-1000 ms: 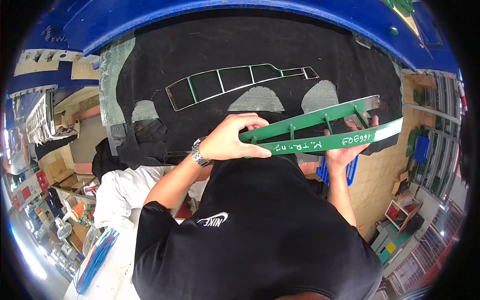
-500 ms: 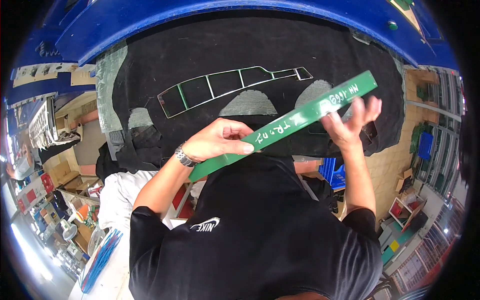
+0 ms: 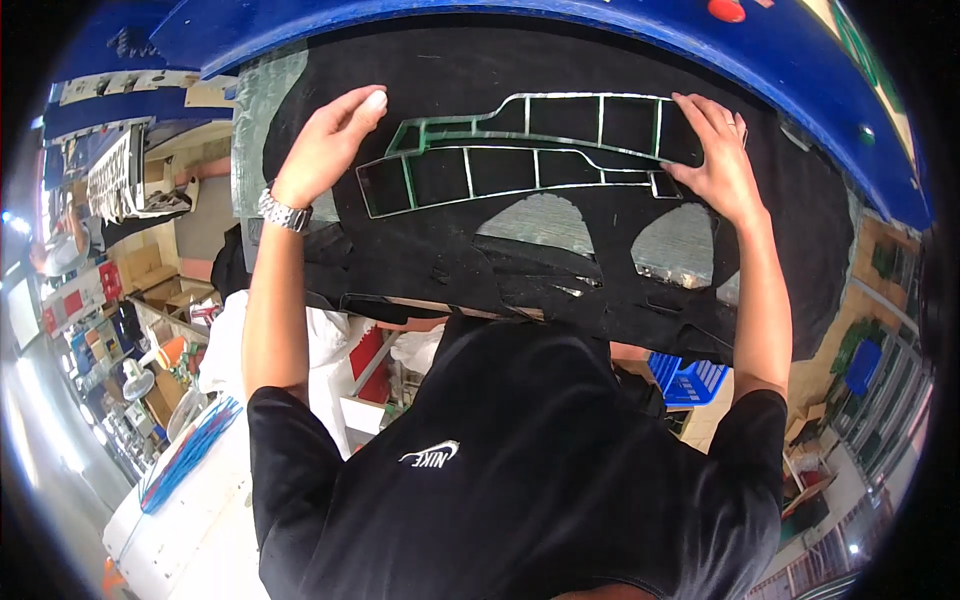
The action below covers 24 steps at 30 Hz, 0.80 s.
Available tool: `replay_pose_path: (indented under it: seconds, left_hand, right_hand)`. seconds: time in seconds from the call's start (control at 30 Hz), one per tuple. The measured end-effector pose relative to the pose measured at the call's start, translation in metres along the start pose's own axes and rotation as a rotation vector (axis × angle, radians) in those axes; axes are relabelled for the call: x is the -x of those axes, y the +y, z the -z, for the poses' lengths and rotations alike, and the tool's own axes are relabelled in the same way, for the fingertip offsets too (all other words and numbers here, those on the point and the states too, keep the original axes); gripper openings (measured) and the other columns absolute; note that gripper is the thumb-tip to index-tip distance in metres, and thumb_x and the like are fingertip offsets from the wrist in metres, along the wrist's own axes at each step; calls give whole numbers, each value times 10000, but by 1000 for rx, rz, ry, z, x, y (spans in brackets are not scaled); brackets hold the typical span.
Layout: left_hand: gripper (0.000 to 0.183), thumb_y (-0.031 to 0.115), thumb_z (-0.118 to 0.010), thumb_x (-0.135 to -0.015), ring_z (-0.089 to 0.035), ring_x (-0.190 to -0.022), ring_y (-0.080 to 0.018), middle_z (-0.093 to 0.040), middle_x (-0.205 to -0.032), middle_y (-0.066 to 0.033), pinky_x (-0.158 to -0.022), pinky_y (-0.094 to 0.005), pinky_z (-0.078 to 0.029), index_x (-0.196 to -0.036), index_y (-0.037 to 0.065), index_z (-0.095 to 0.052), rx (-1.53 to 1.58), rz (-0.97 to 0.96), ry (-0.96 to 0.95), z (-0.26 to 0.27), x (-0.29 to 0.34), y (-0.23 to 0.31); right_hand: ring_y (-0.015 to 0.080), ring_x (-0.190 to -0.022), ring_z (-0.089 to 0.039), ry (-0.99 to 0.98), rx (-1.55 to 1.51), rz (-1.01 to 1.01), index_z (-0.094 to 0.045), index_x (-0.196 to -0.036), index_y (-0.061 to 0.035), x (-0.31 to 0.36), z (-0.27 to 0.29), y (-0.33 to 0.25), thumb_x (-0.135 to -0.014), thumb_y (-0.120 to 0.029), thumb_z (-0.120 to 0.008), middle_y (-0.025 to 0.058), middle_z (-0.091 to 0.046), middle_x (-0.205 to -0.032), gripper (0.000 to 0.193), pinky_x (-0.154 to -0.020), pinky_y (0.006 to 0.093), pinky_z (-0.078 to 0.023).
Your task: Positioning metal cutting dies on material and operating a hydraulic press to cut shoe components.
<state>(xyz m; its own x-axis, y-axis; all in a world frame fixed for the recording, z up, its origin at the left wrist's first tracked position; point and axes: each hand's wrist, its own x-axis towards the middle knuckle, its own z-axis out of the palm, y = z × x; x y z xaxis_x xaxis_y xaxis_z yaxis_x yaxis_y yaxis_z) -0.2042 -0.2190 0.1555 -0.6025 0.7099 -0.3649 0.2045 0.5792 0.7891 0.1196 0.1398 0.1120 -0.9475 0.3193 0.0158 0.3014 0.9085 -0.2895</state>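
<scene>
Fingers (image 3: 352, 98) of the left hand (image 3: 322, 150) were bent loosely, with the thumb close to them and nothing visible between; that hand hung just beyond the left end of the far frame (image 3: 527, 115), apart from it. At the right end, the right hand (image 3: 728, 170) had its fingers spread wide, fingertips at the frame's far edge and thumb by its near corner. Whether they gripped it or only rested there, I could not tell.

Both frames lay on the black sheet (image 3: 440, 60), toward its far side. The near frame (image 3: 536, 168) sat just beside the far one, its narrow neck to the right while the far frame's neck was to the left, so the pair nested closely. Whether they touched near the left end was unclear.

Laying out the two frames looked almost done, in my judgement; what was left was the right hand's release and perhaps a small adjustment. The sheet inside both outlines appeared whole, so no cutting there seemed done yet. Nearer the body, gaps (image 3: 545, 225) in the sheet bared a grey-green board (image 3: 255, 150), which suggested earlier cuts. Beyond the frames, uncut black stretched toward the blue beam (image 3: 760, 60).
</scene>
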Motion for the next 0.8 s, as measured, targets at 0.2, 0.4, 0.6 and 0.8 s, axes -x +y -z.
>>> replay_pose_path:
  seconds: [0.2,0.4,0.6,0.8]
  left_hand:
    - [627,350,-775,-917,-657,-1201,-294,-681,-1306,-182,-994,-386,-532,-1412,21,-576,-231,-117,128,-28,-24,-56]
    - [398,220,-809,-853,-672,-1094,-329,-719,-1186,-141,-931,-396,-536,-1204,52,-726,-324,-222,337,-31,-50,-94]
    - [331,214,-839,-809,-668,-997,-302,-725,-1044,-100,-899,-389,-529,-1097,64,-776,-350,-294,369,-24,-57,-110]
    - [309,181,-861,-784,-683,-974,-247,-729,-1047,-81,-887,-355,-526,-1052,45,-789,-428,-316,284,-28,-40,-106]
  right_hand:
    - [322,-1418,-448,-51,-91,-59,-495,-1494,-111,-32,-34,16,-708,-177,-865,133,-522,-1481,872,-1190,522,-290]
    - [325,-1395,-468,-70,-47,-65,-498,-1491,-95,-43,-49,2,-711,-186,-871,134,-526,-1483,869,-1181,491,-309]
    - [328,-1401,-457,-69,-39,-90,-487,-1511,-123,-44,-52,-5,-721,-187,-870,132,-516,-1492,881,-1185,503,-299]
    - [331,-1430,-433,-124,-74,-51,-478,-1522,-146,-42,-49,4,-713,-181,-879,135,-495,-1516,903,-1208,592,-258]
